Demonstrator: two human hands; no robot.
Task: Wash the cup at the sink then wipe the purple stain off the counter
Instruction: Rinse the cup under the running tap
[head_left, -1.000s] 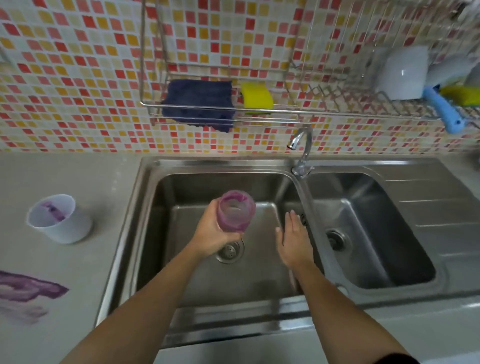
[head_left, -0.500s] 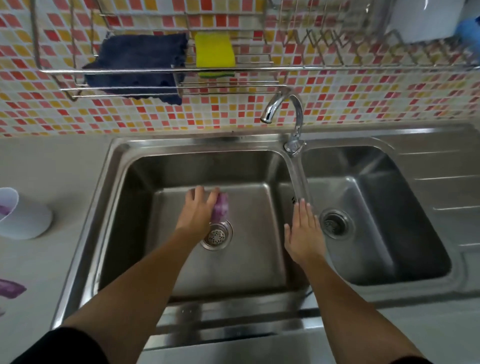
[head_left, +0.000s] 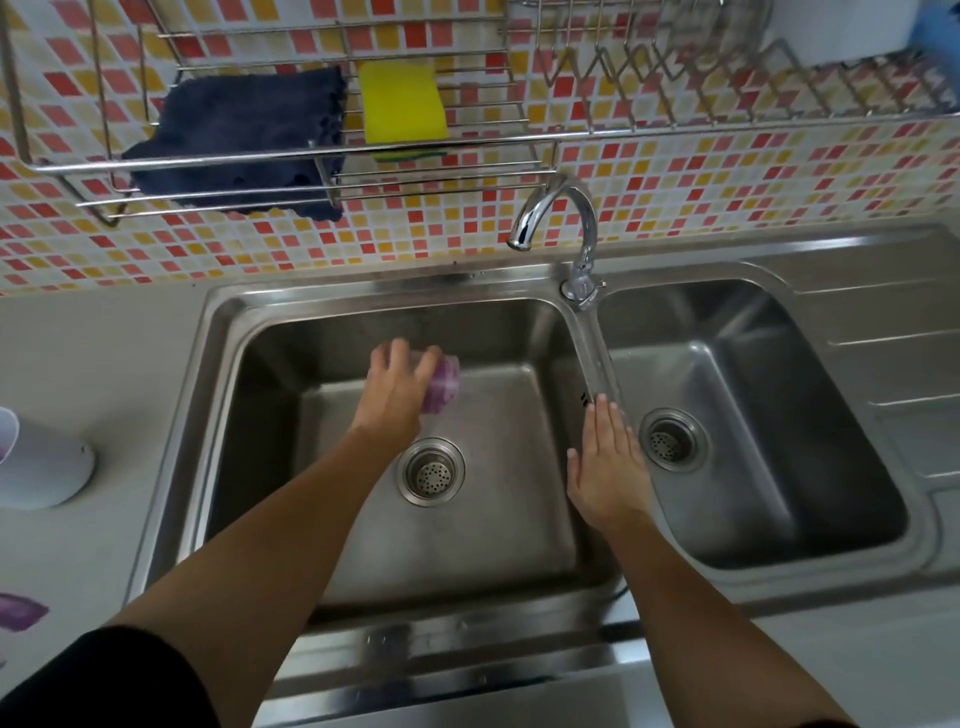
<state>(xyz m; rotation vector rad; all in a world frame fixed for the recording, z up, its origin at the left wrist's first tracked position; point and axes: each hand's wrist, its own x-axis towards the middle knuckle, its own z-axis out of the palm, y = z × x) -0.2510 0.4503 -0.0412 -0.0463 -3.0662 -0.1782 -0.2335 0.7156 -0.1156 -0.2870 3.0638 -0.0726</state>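
Note:
My left hand (head_left: 395, 387) is shut on a purple-stained clear cup (head_left: 442, 387), held low inside the left basin of the steel sink (head_left: 218, 332), behind the drain. Most of the cup is hidden by my fingers. My right hand (head_left: 605, 462) lies flat and open, fingers together, on the divider between the two basins. The chrome tap (head_left: 563, 223) arches over the left basin; no water shows. A bit of the purple stain (head_left: 21, 610) is on the counter at the far left edge. A dark blue cloth (head_left: 244, 140) and a yellow sponge (head_left: 402, 106) rest on the wire rack above.
A white cup (head_left: 36, 462) with purple residue stands on the counter left of the sink. The right basin (head_left: 779, 452) has its own drain, with a draining board to its right. A wire dish rack (head_left: 675, 104) runs along the tiled wall, holding a white container at top right.
My left hand has lowered the cup from above the basin down into it, then shifted it slightly toward the back. The view has moved closer and tilted. My right hand stays on the divider.

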